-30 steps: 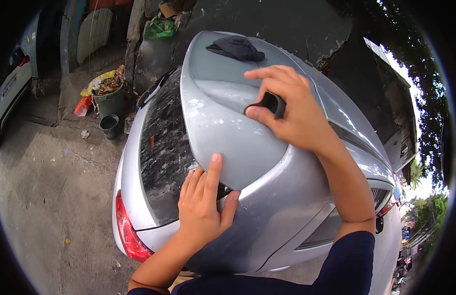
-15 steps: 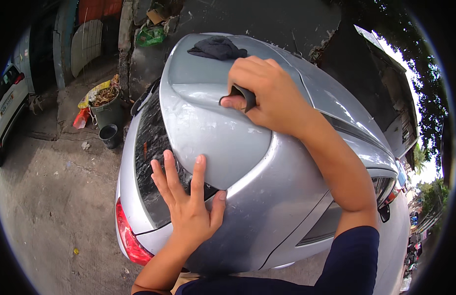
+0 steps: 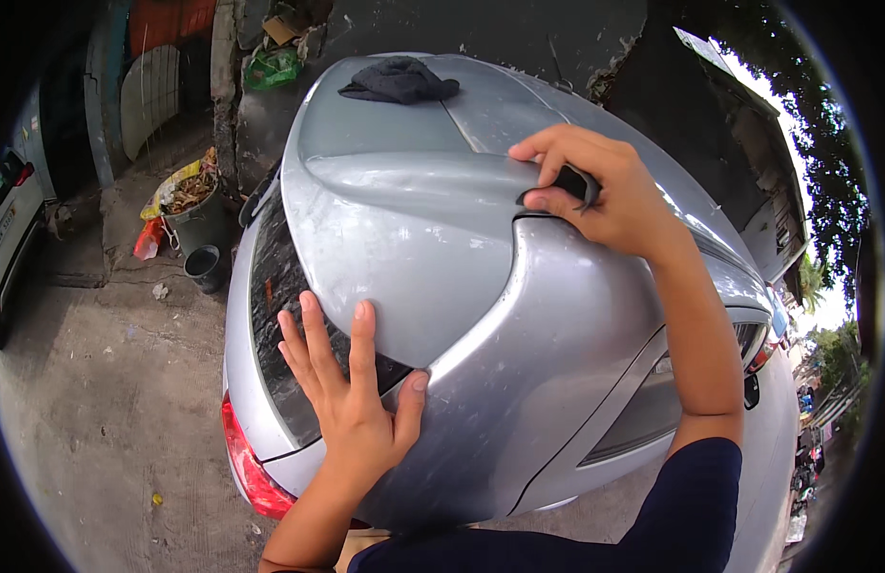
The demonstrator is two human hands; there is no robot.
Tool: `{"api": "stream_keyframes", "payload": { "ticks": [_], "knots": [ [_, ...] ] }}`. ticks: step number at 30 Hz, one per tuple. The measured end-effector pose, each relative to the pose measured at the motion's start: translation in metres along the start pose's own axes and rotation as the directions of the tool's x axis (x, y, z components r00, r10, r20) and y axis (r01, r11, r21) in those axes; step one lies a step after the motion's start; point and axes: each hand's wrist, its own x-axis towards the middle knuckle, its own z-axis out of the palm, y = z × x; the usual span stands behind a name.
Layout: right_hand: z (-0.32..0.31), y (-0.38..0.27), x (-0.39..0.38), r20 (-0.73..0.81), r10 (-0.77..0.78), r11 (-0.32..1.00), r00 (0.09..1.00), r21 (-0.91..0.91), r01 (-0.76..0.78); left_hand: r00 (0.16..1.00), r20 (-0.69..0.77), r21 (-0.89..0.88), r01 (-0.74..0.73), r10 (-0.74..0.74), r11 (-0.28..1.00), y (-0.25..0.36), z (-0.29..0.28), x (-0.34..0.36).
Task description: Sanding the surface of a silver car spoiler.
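Note:
My right hand [image 3: 595, 191] grips a curved black pad [image 3: 573, 183] at the right end of the roof spoiler [image 3: 404, 177] on a silver car [image 3: 567, 353]. The spoiler's surface is dull grey with pale blotches. My left hand [image 3: 352, 382] is open, fingers spread, resting at the lower edge of the spoiler where it meets the dark rear window [image 3: 271, 267] and pillar. A folded dark grey cloth [image 3: 398, 84] lies on the roof beyond the spoiler.
A bucket of dry leaves [image 3: 199, 220] and a black pail [image 3: 205, 269] stand on the concrete ground [image 3: 99, 420] to the left, near a white car [image 3: 8, 229]. Dark walls rise behind. A red tail light [image 3: 247, 458] is at the car's lower left corner.
My right hand has moved right along the spoiler, after first going left. My left hand's fingers have spread out. The car's roof and the cloth sit further left in view.

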Motion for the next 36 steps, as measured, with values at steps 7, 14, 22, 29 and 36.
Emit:
{"api": "stream_keyframes", "payload": {
  "ticks": [7, 14, 22, 29, 36],
  "knots": [
    [-0.006, 0.010, -0.010, -0.079, -0.063, 0.998, 0.995, -0.017, 0.062, 1.000, 0.001, -0.014, -0.027, 0.027, 1.000, -0.003, 0.004, 0.001],
    [0.002, -0.004, 0.009, -0.026, -0.143, 0.975, 0.989, -0.173, 0.136, 1.000, -0.024, -0.037, -0.014, 0.013, 0.999, -0.002, 0.006, 0.004],
    [-0.001, 0.001, 0.002, -0.036, -0.117, 0.980, 0.993, -0.169, 0.109, 1.000, -0.003, -0.069, 0.004, -0.004, 0.998, -0.001, 0.007, 0.004],
    [-0.043, 0.022, -0.045, -0.171, 0.011, 0.994, 0.985, -0.105, -0.029, 1.000, -0.007, -0.068, -0.027, 0.026, 0.997, -0.002, 0.004, 0.004],
    [-0.032, 0.032, -0.039, -0.046, 0.002, 0.999, 0.999, -0.053, -0.005, 0.999, -0.022, -0.076, -0.029, 0.028, 0.997, -0.003, 0.004, 0.006]
  ]
}}
